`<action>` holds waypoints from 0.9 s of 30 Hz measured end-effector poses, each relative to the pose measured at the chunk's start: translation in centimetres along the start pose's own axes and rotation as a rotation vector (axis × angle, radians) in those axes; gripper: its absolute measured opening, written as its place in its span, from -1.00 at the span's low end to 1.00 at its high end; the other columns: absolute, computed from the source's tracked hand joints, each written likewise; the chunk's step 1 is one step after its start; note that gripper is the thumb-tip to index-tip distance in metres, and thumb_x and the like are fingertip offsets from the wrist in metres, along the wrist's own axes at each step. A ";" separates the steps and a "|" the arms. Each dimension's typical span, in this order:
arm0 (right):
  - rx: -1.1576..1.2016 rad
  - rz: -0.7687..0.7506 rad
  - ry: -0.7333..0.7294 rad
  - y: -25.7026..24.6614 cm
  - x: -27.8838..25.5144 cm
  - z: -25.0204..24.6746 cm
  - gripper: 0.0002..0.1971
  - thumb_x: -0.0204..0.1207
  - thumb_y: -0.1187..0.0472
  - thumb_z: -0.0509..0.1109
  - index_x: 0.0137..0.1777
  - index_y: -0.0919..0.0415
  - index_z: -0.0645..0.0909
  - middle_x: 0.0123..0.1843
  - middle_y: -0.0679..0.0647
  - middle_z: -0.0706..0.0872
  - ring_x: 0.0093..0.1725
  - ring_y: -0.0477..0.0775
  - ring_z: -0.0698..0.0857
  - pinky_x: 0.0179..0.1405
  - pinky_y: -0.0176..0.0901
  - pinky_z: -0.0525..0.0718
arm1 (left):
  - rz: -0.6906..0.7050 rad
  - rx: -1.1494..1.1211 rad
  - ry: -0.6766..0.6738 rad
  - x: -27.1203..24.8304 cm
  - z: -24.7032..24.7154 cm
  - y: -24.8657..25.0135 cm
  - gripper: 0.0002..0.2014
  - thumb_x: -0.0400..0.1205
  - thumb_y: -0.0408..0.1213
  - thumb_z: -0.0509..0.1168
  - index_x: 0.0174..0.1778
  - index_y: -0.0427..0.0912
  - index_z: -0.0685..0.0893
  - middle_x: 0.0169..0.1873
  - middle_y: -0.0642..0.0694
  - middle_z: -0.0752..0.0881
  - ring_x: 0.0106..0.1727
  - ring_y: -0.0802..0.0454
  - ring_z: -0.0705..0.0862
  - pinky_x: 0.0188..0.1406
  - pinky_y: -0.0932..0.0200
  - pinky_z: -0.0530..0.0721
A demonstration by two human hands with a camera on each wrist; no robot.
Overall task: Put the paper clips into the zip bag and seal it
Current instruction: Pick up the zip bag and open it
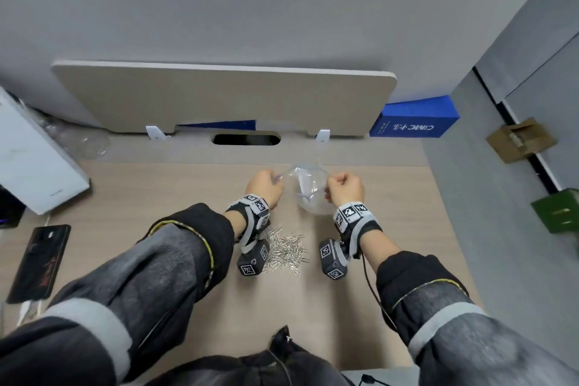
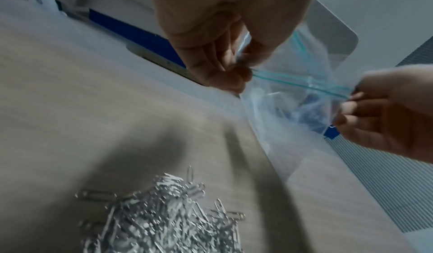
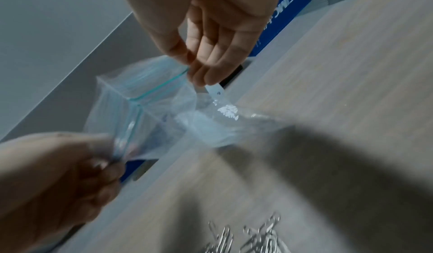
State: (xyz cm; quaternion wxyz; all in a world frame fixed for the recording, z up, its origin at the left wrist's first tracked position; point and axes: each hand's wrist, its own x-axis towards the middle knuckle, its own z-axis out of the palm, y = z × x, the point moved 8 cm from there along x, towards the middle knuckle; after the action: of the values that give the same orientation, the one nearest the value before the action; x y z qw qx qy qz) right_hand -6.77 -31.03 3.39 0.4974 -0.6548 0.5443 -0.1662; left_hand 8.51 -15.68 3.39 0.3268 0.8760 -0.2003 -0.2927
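A clear zip bag (image 1: 308, 188) with a teal zip strip (image 2: 293, 83) hangs above the wooden desk (image 1: 156, 197), stretched between both hands. My left hand (image 1: 266, 186) pinches the bag's left top corner (image 2: 248, 71). At the right corner (image 3: 194, 75), my right hand (image 1: 343, 186) pinches the top edge. The bag's mouth looks partly open in the right wrist view. Whether it holds anything is unclear. A loose pile of silver paper clips (image 1: 285, 251) lies on the desk below my wrists, nearer to me than the bag (image 2: 164, 220).
A black phone (image 1: 39, 263) and a white box (image 1: 34, 160) lie at the desk's left. A beige divider panel (image 1: 219, 97) with a cable slot (image 1: 246, 139) closes off the back. A blue box (image 1: 413, 119) stands at the back right. The desk's right edge drops to grey floor.
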 end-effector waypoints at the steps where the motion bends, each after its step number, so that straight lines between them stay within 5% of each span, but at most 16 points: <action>1: -0.040 -0.013 0.032 -0.2 0.4 -0.5 -0.93 0.29 0.22 0.28 -0.39 0.10 0.51 -0.44 0.09 0.75 -0.37 0.23 0.76 -0.14 0.19 0.80 | 0.000 0.007 0.013 0.1 -0.7 -0.1 -0.87 0.53 -0.24 0.17 -0.19 -0.22 0.56 -0.43 -0.20 0.69 -0.44 -0.22 0.74 -0.33 0.00 0.76; 5: -0.276 -0.107 -0.121 -2.4 0.3 1.4 -0.88 0.24 0.10 0.29 -0.20 -0.01 0.48 -0.16 0.10 0.76 -0.17 0.28 0.78 -0.05 0.17 0.77 | 0.059 -0.044 0.020 -0.4 -2.0 1.6 -0.90 0.51 -0.27 0.19 -0.10 -0.15 0.53 -0.42 -0.16 0.65 -0.54 -0.16 0.64 -0.40 -0.02 0.75; 7: -0.412 -0.144 -0.269 -3.8 -1.0 3.3 -0.68 0.26 0.00 0.36 0.01 0.01 0.47 -0.10 0.10 0.75 -0.17 0.24 0.79 -0.04 0.11 0.77 | 0.135 -0.058 0.028 -1.0 -2.6 3.3 -0.87 0.47 -0.29 0.21 -0.08 -0.14 0.54 -0.47 -0.09 0.60 -0.57 -0.14 0.61 -0.44 -0.02 0.72; 9: -0.508 -0.173 -0.389 -5.2 -2.3 5.2 -0.74 0.39 0.07 0.38 0.05 0.12 0.55 -0.13 0.15 0.80 -0.25 0.22 0.79 -0.08 0.11 0.79 | 0.218 0.014 0.048 -1.6 -3.9 5.0 -0.85 0.44 -0.29 0.22 -0.08 -0.11 0.54 -0.45 -0.05 0.57 -0.45 -0.17 0.63 -0.38 0.01 0.66; 13: -0.591 -0.298 -0.375 -9.0 -3.2 6.4 -0.76 0.49 0.35 0.18 -0.05 0.12 0.67 -0.10 0.20 0.81 -0.08 0.32 0.80 -0.02 0.07 0.77 | 0.249 0.336 0.251 -2.2 -9.2 5.8 -0.74 0.42 -0.35 0.19 0.04 -0.17 0.47 -0.18 -0.12 0.62 -0.13 -0.25 0.63 -0.24 0.08 0.52; 16: -0.806 -0.426 -0.307 -12.2 -3.5 6.1 -0.79 0.51 0.37 0.21 -0.05 0.14 0.66 0.02 0.17 0.77 0.03 0.29 0.73 -0.14 -0.14 0.55 | 0.221 0.522 0.414 -2.3 -13.5 5.3 -0.41 0.31 -0.43 0.27 0.30 -0.16 0.35 0.13 -0.21 0.51 0.10 -0.27 0.55 -0.11 -0.04 0.60; 20: -0.864 -0.571 -0.362 -15.9 -5.2 8.2 -0.87 0.56 0.21 0.24 -0.12 0.14 0.63 -0.15 0.12 0.73 -0.11 0.27 0.68 -0.22 -0.13 0.49 | 0.448 0.798 0.370 -3.0 -13.7 6.7 -0.05 0.31 -0.41 0.34 0.61 0.01 0.05 0.52 -0.25 0.24 0.44 -0.27 0.36 0.28 -0.11 0.52; 23: -0.641 -0.566 -0.432 -17.4 -6.3 10.6 -0.69 0.56 0.15 0.27 -0.43 0.12 0.48 -0.45 0.05 0.61 -0.35 0.22 0.64 -0.35 -0.11 0.57 | 0.259 0.533 0.371 -3.2 -15.8 4.5 -0.10 0.37 -0.41 0.28 0.61 0.03 0.01 0.45 -0.22 0.28 0.22 -0.29 0.54 0.04 -0.05 0.63; 27: -0.209 -0.408 -0.499 -17.0 -6.9 13.2 -0.81 0.56 0.28 0.28 -0.11 0.25 0.75 -0.35 0.18 0.73 -0.45 0.12 0.67 -0.51 -0.14 0.72 | -0.225 -0.383 0.262 -2.8 -18.0 -2.0 -0.36 0.46 -0.36 0.32 0.46 -0.19 0.27 0.17 -0.31 0.57 -0.11 -0.23 0.67 -0.08 -0.06 0.73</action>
State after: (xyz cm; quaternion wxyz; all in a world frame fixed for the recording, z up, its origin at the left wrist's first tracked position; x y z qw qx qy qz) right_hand 10.05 -20.22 13.83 0.5019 -0.8182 0.2774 -0.0402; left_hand 18.28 -4.58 14.14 0.4755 0.8452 0.0015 -0.2440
